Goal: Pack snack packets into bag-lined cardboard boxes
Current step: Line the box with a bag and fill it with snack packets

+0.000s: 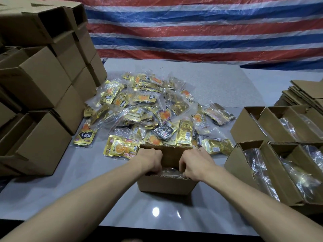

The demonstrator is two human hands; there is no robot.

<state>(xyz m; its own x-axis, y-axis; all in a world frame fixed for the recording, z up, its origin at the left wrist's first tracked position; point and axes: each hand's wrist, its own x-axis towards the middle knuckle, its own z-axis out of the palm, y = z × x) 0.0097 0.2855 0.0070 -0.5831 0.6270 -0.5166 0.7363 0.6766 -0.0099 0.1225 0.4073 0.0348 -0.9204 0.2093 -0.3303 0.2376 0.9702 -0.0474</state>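
Observation:
A small cardboard box (pixel 166 185) stands on the grey table in front of me, with a clear plastic bag (pixel 170 170) showing in its opening. My left hand (pixel 151 159) and my right hand (pixel 194 164) both reach into the top of the box with fingers curled down inside; the fingertips are hidden, so what they grip cannot be told. Just behind the box lies a big heap of gold and orange snack packets (pixel 150 109), many inside clear bags.
Closed cardboard boxes (pixel 38 84) are stacked high along the left. Open bag-lined boxes (pixel 272 165) stand in rows at the right, with flat folded cartons (pixel 304 95) behind them. A striped red, white and blue tarp (pixel 192 28) hangs behind the table (pixel 87 189).

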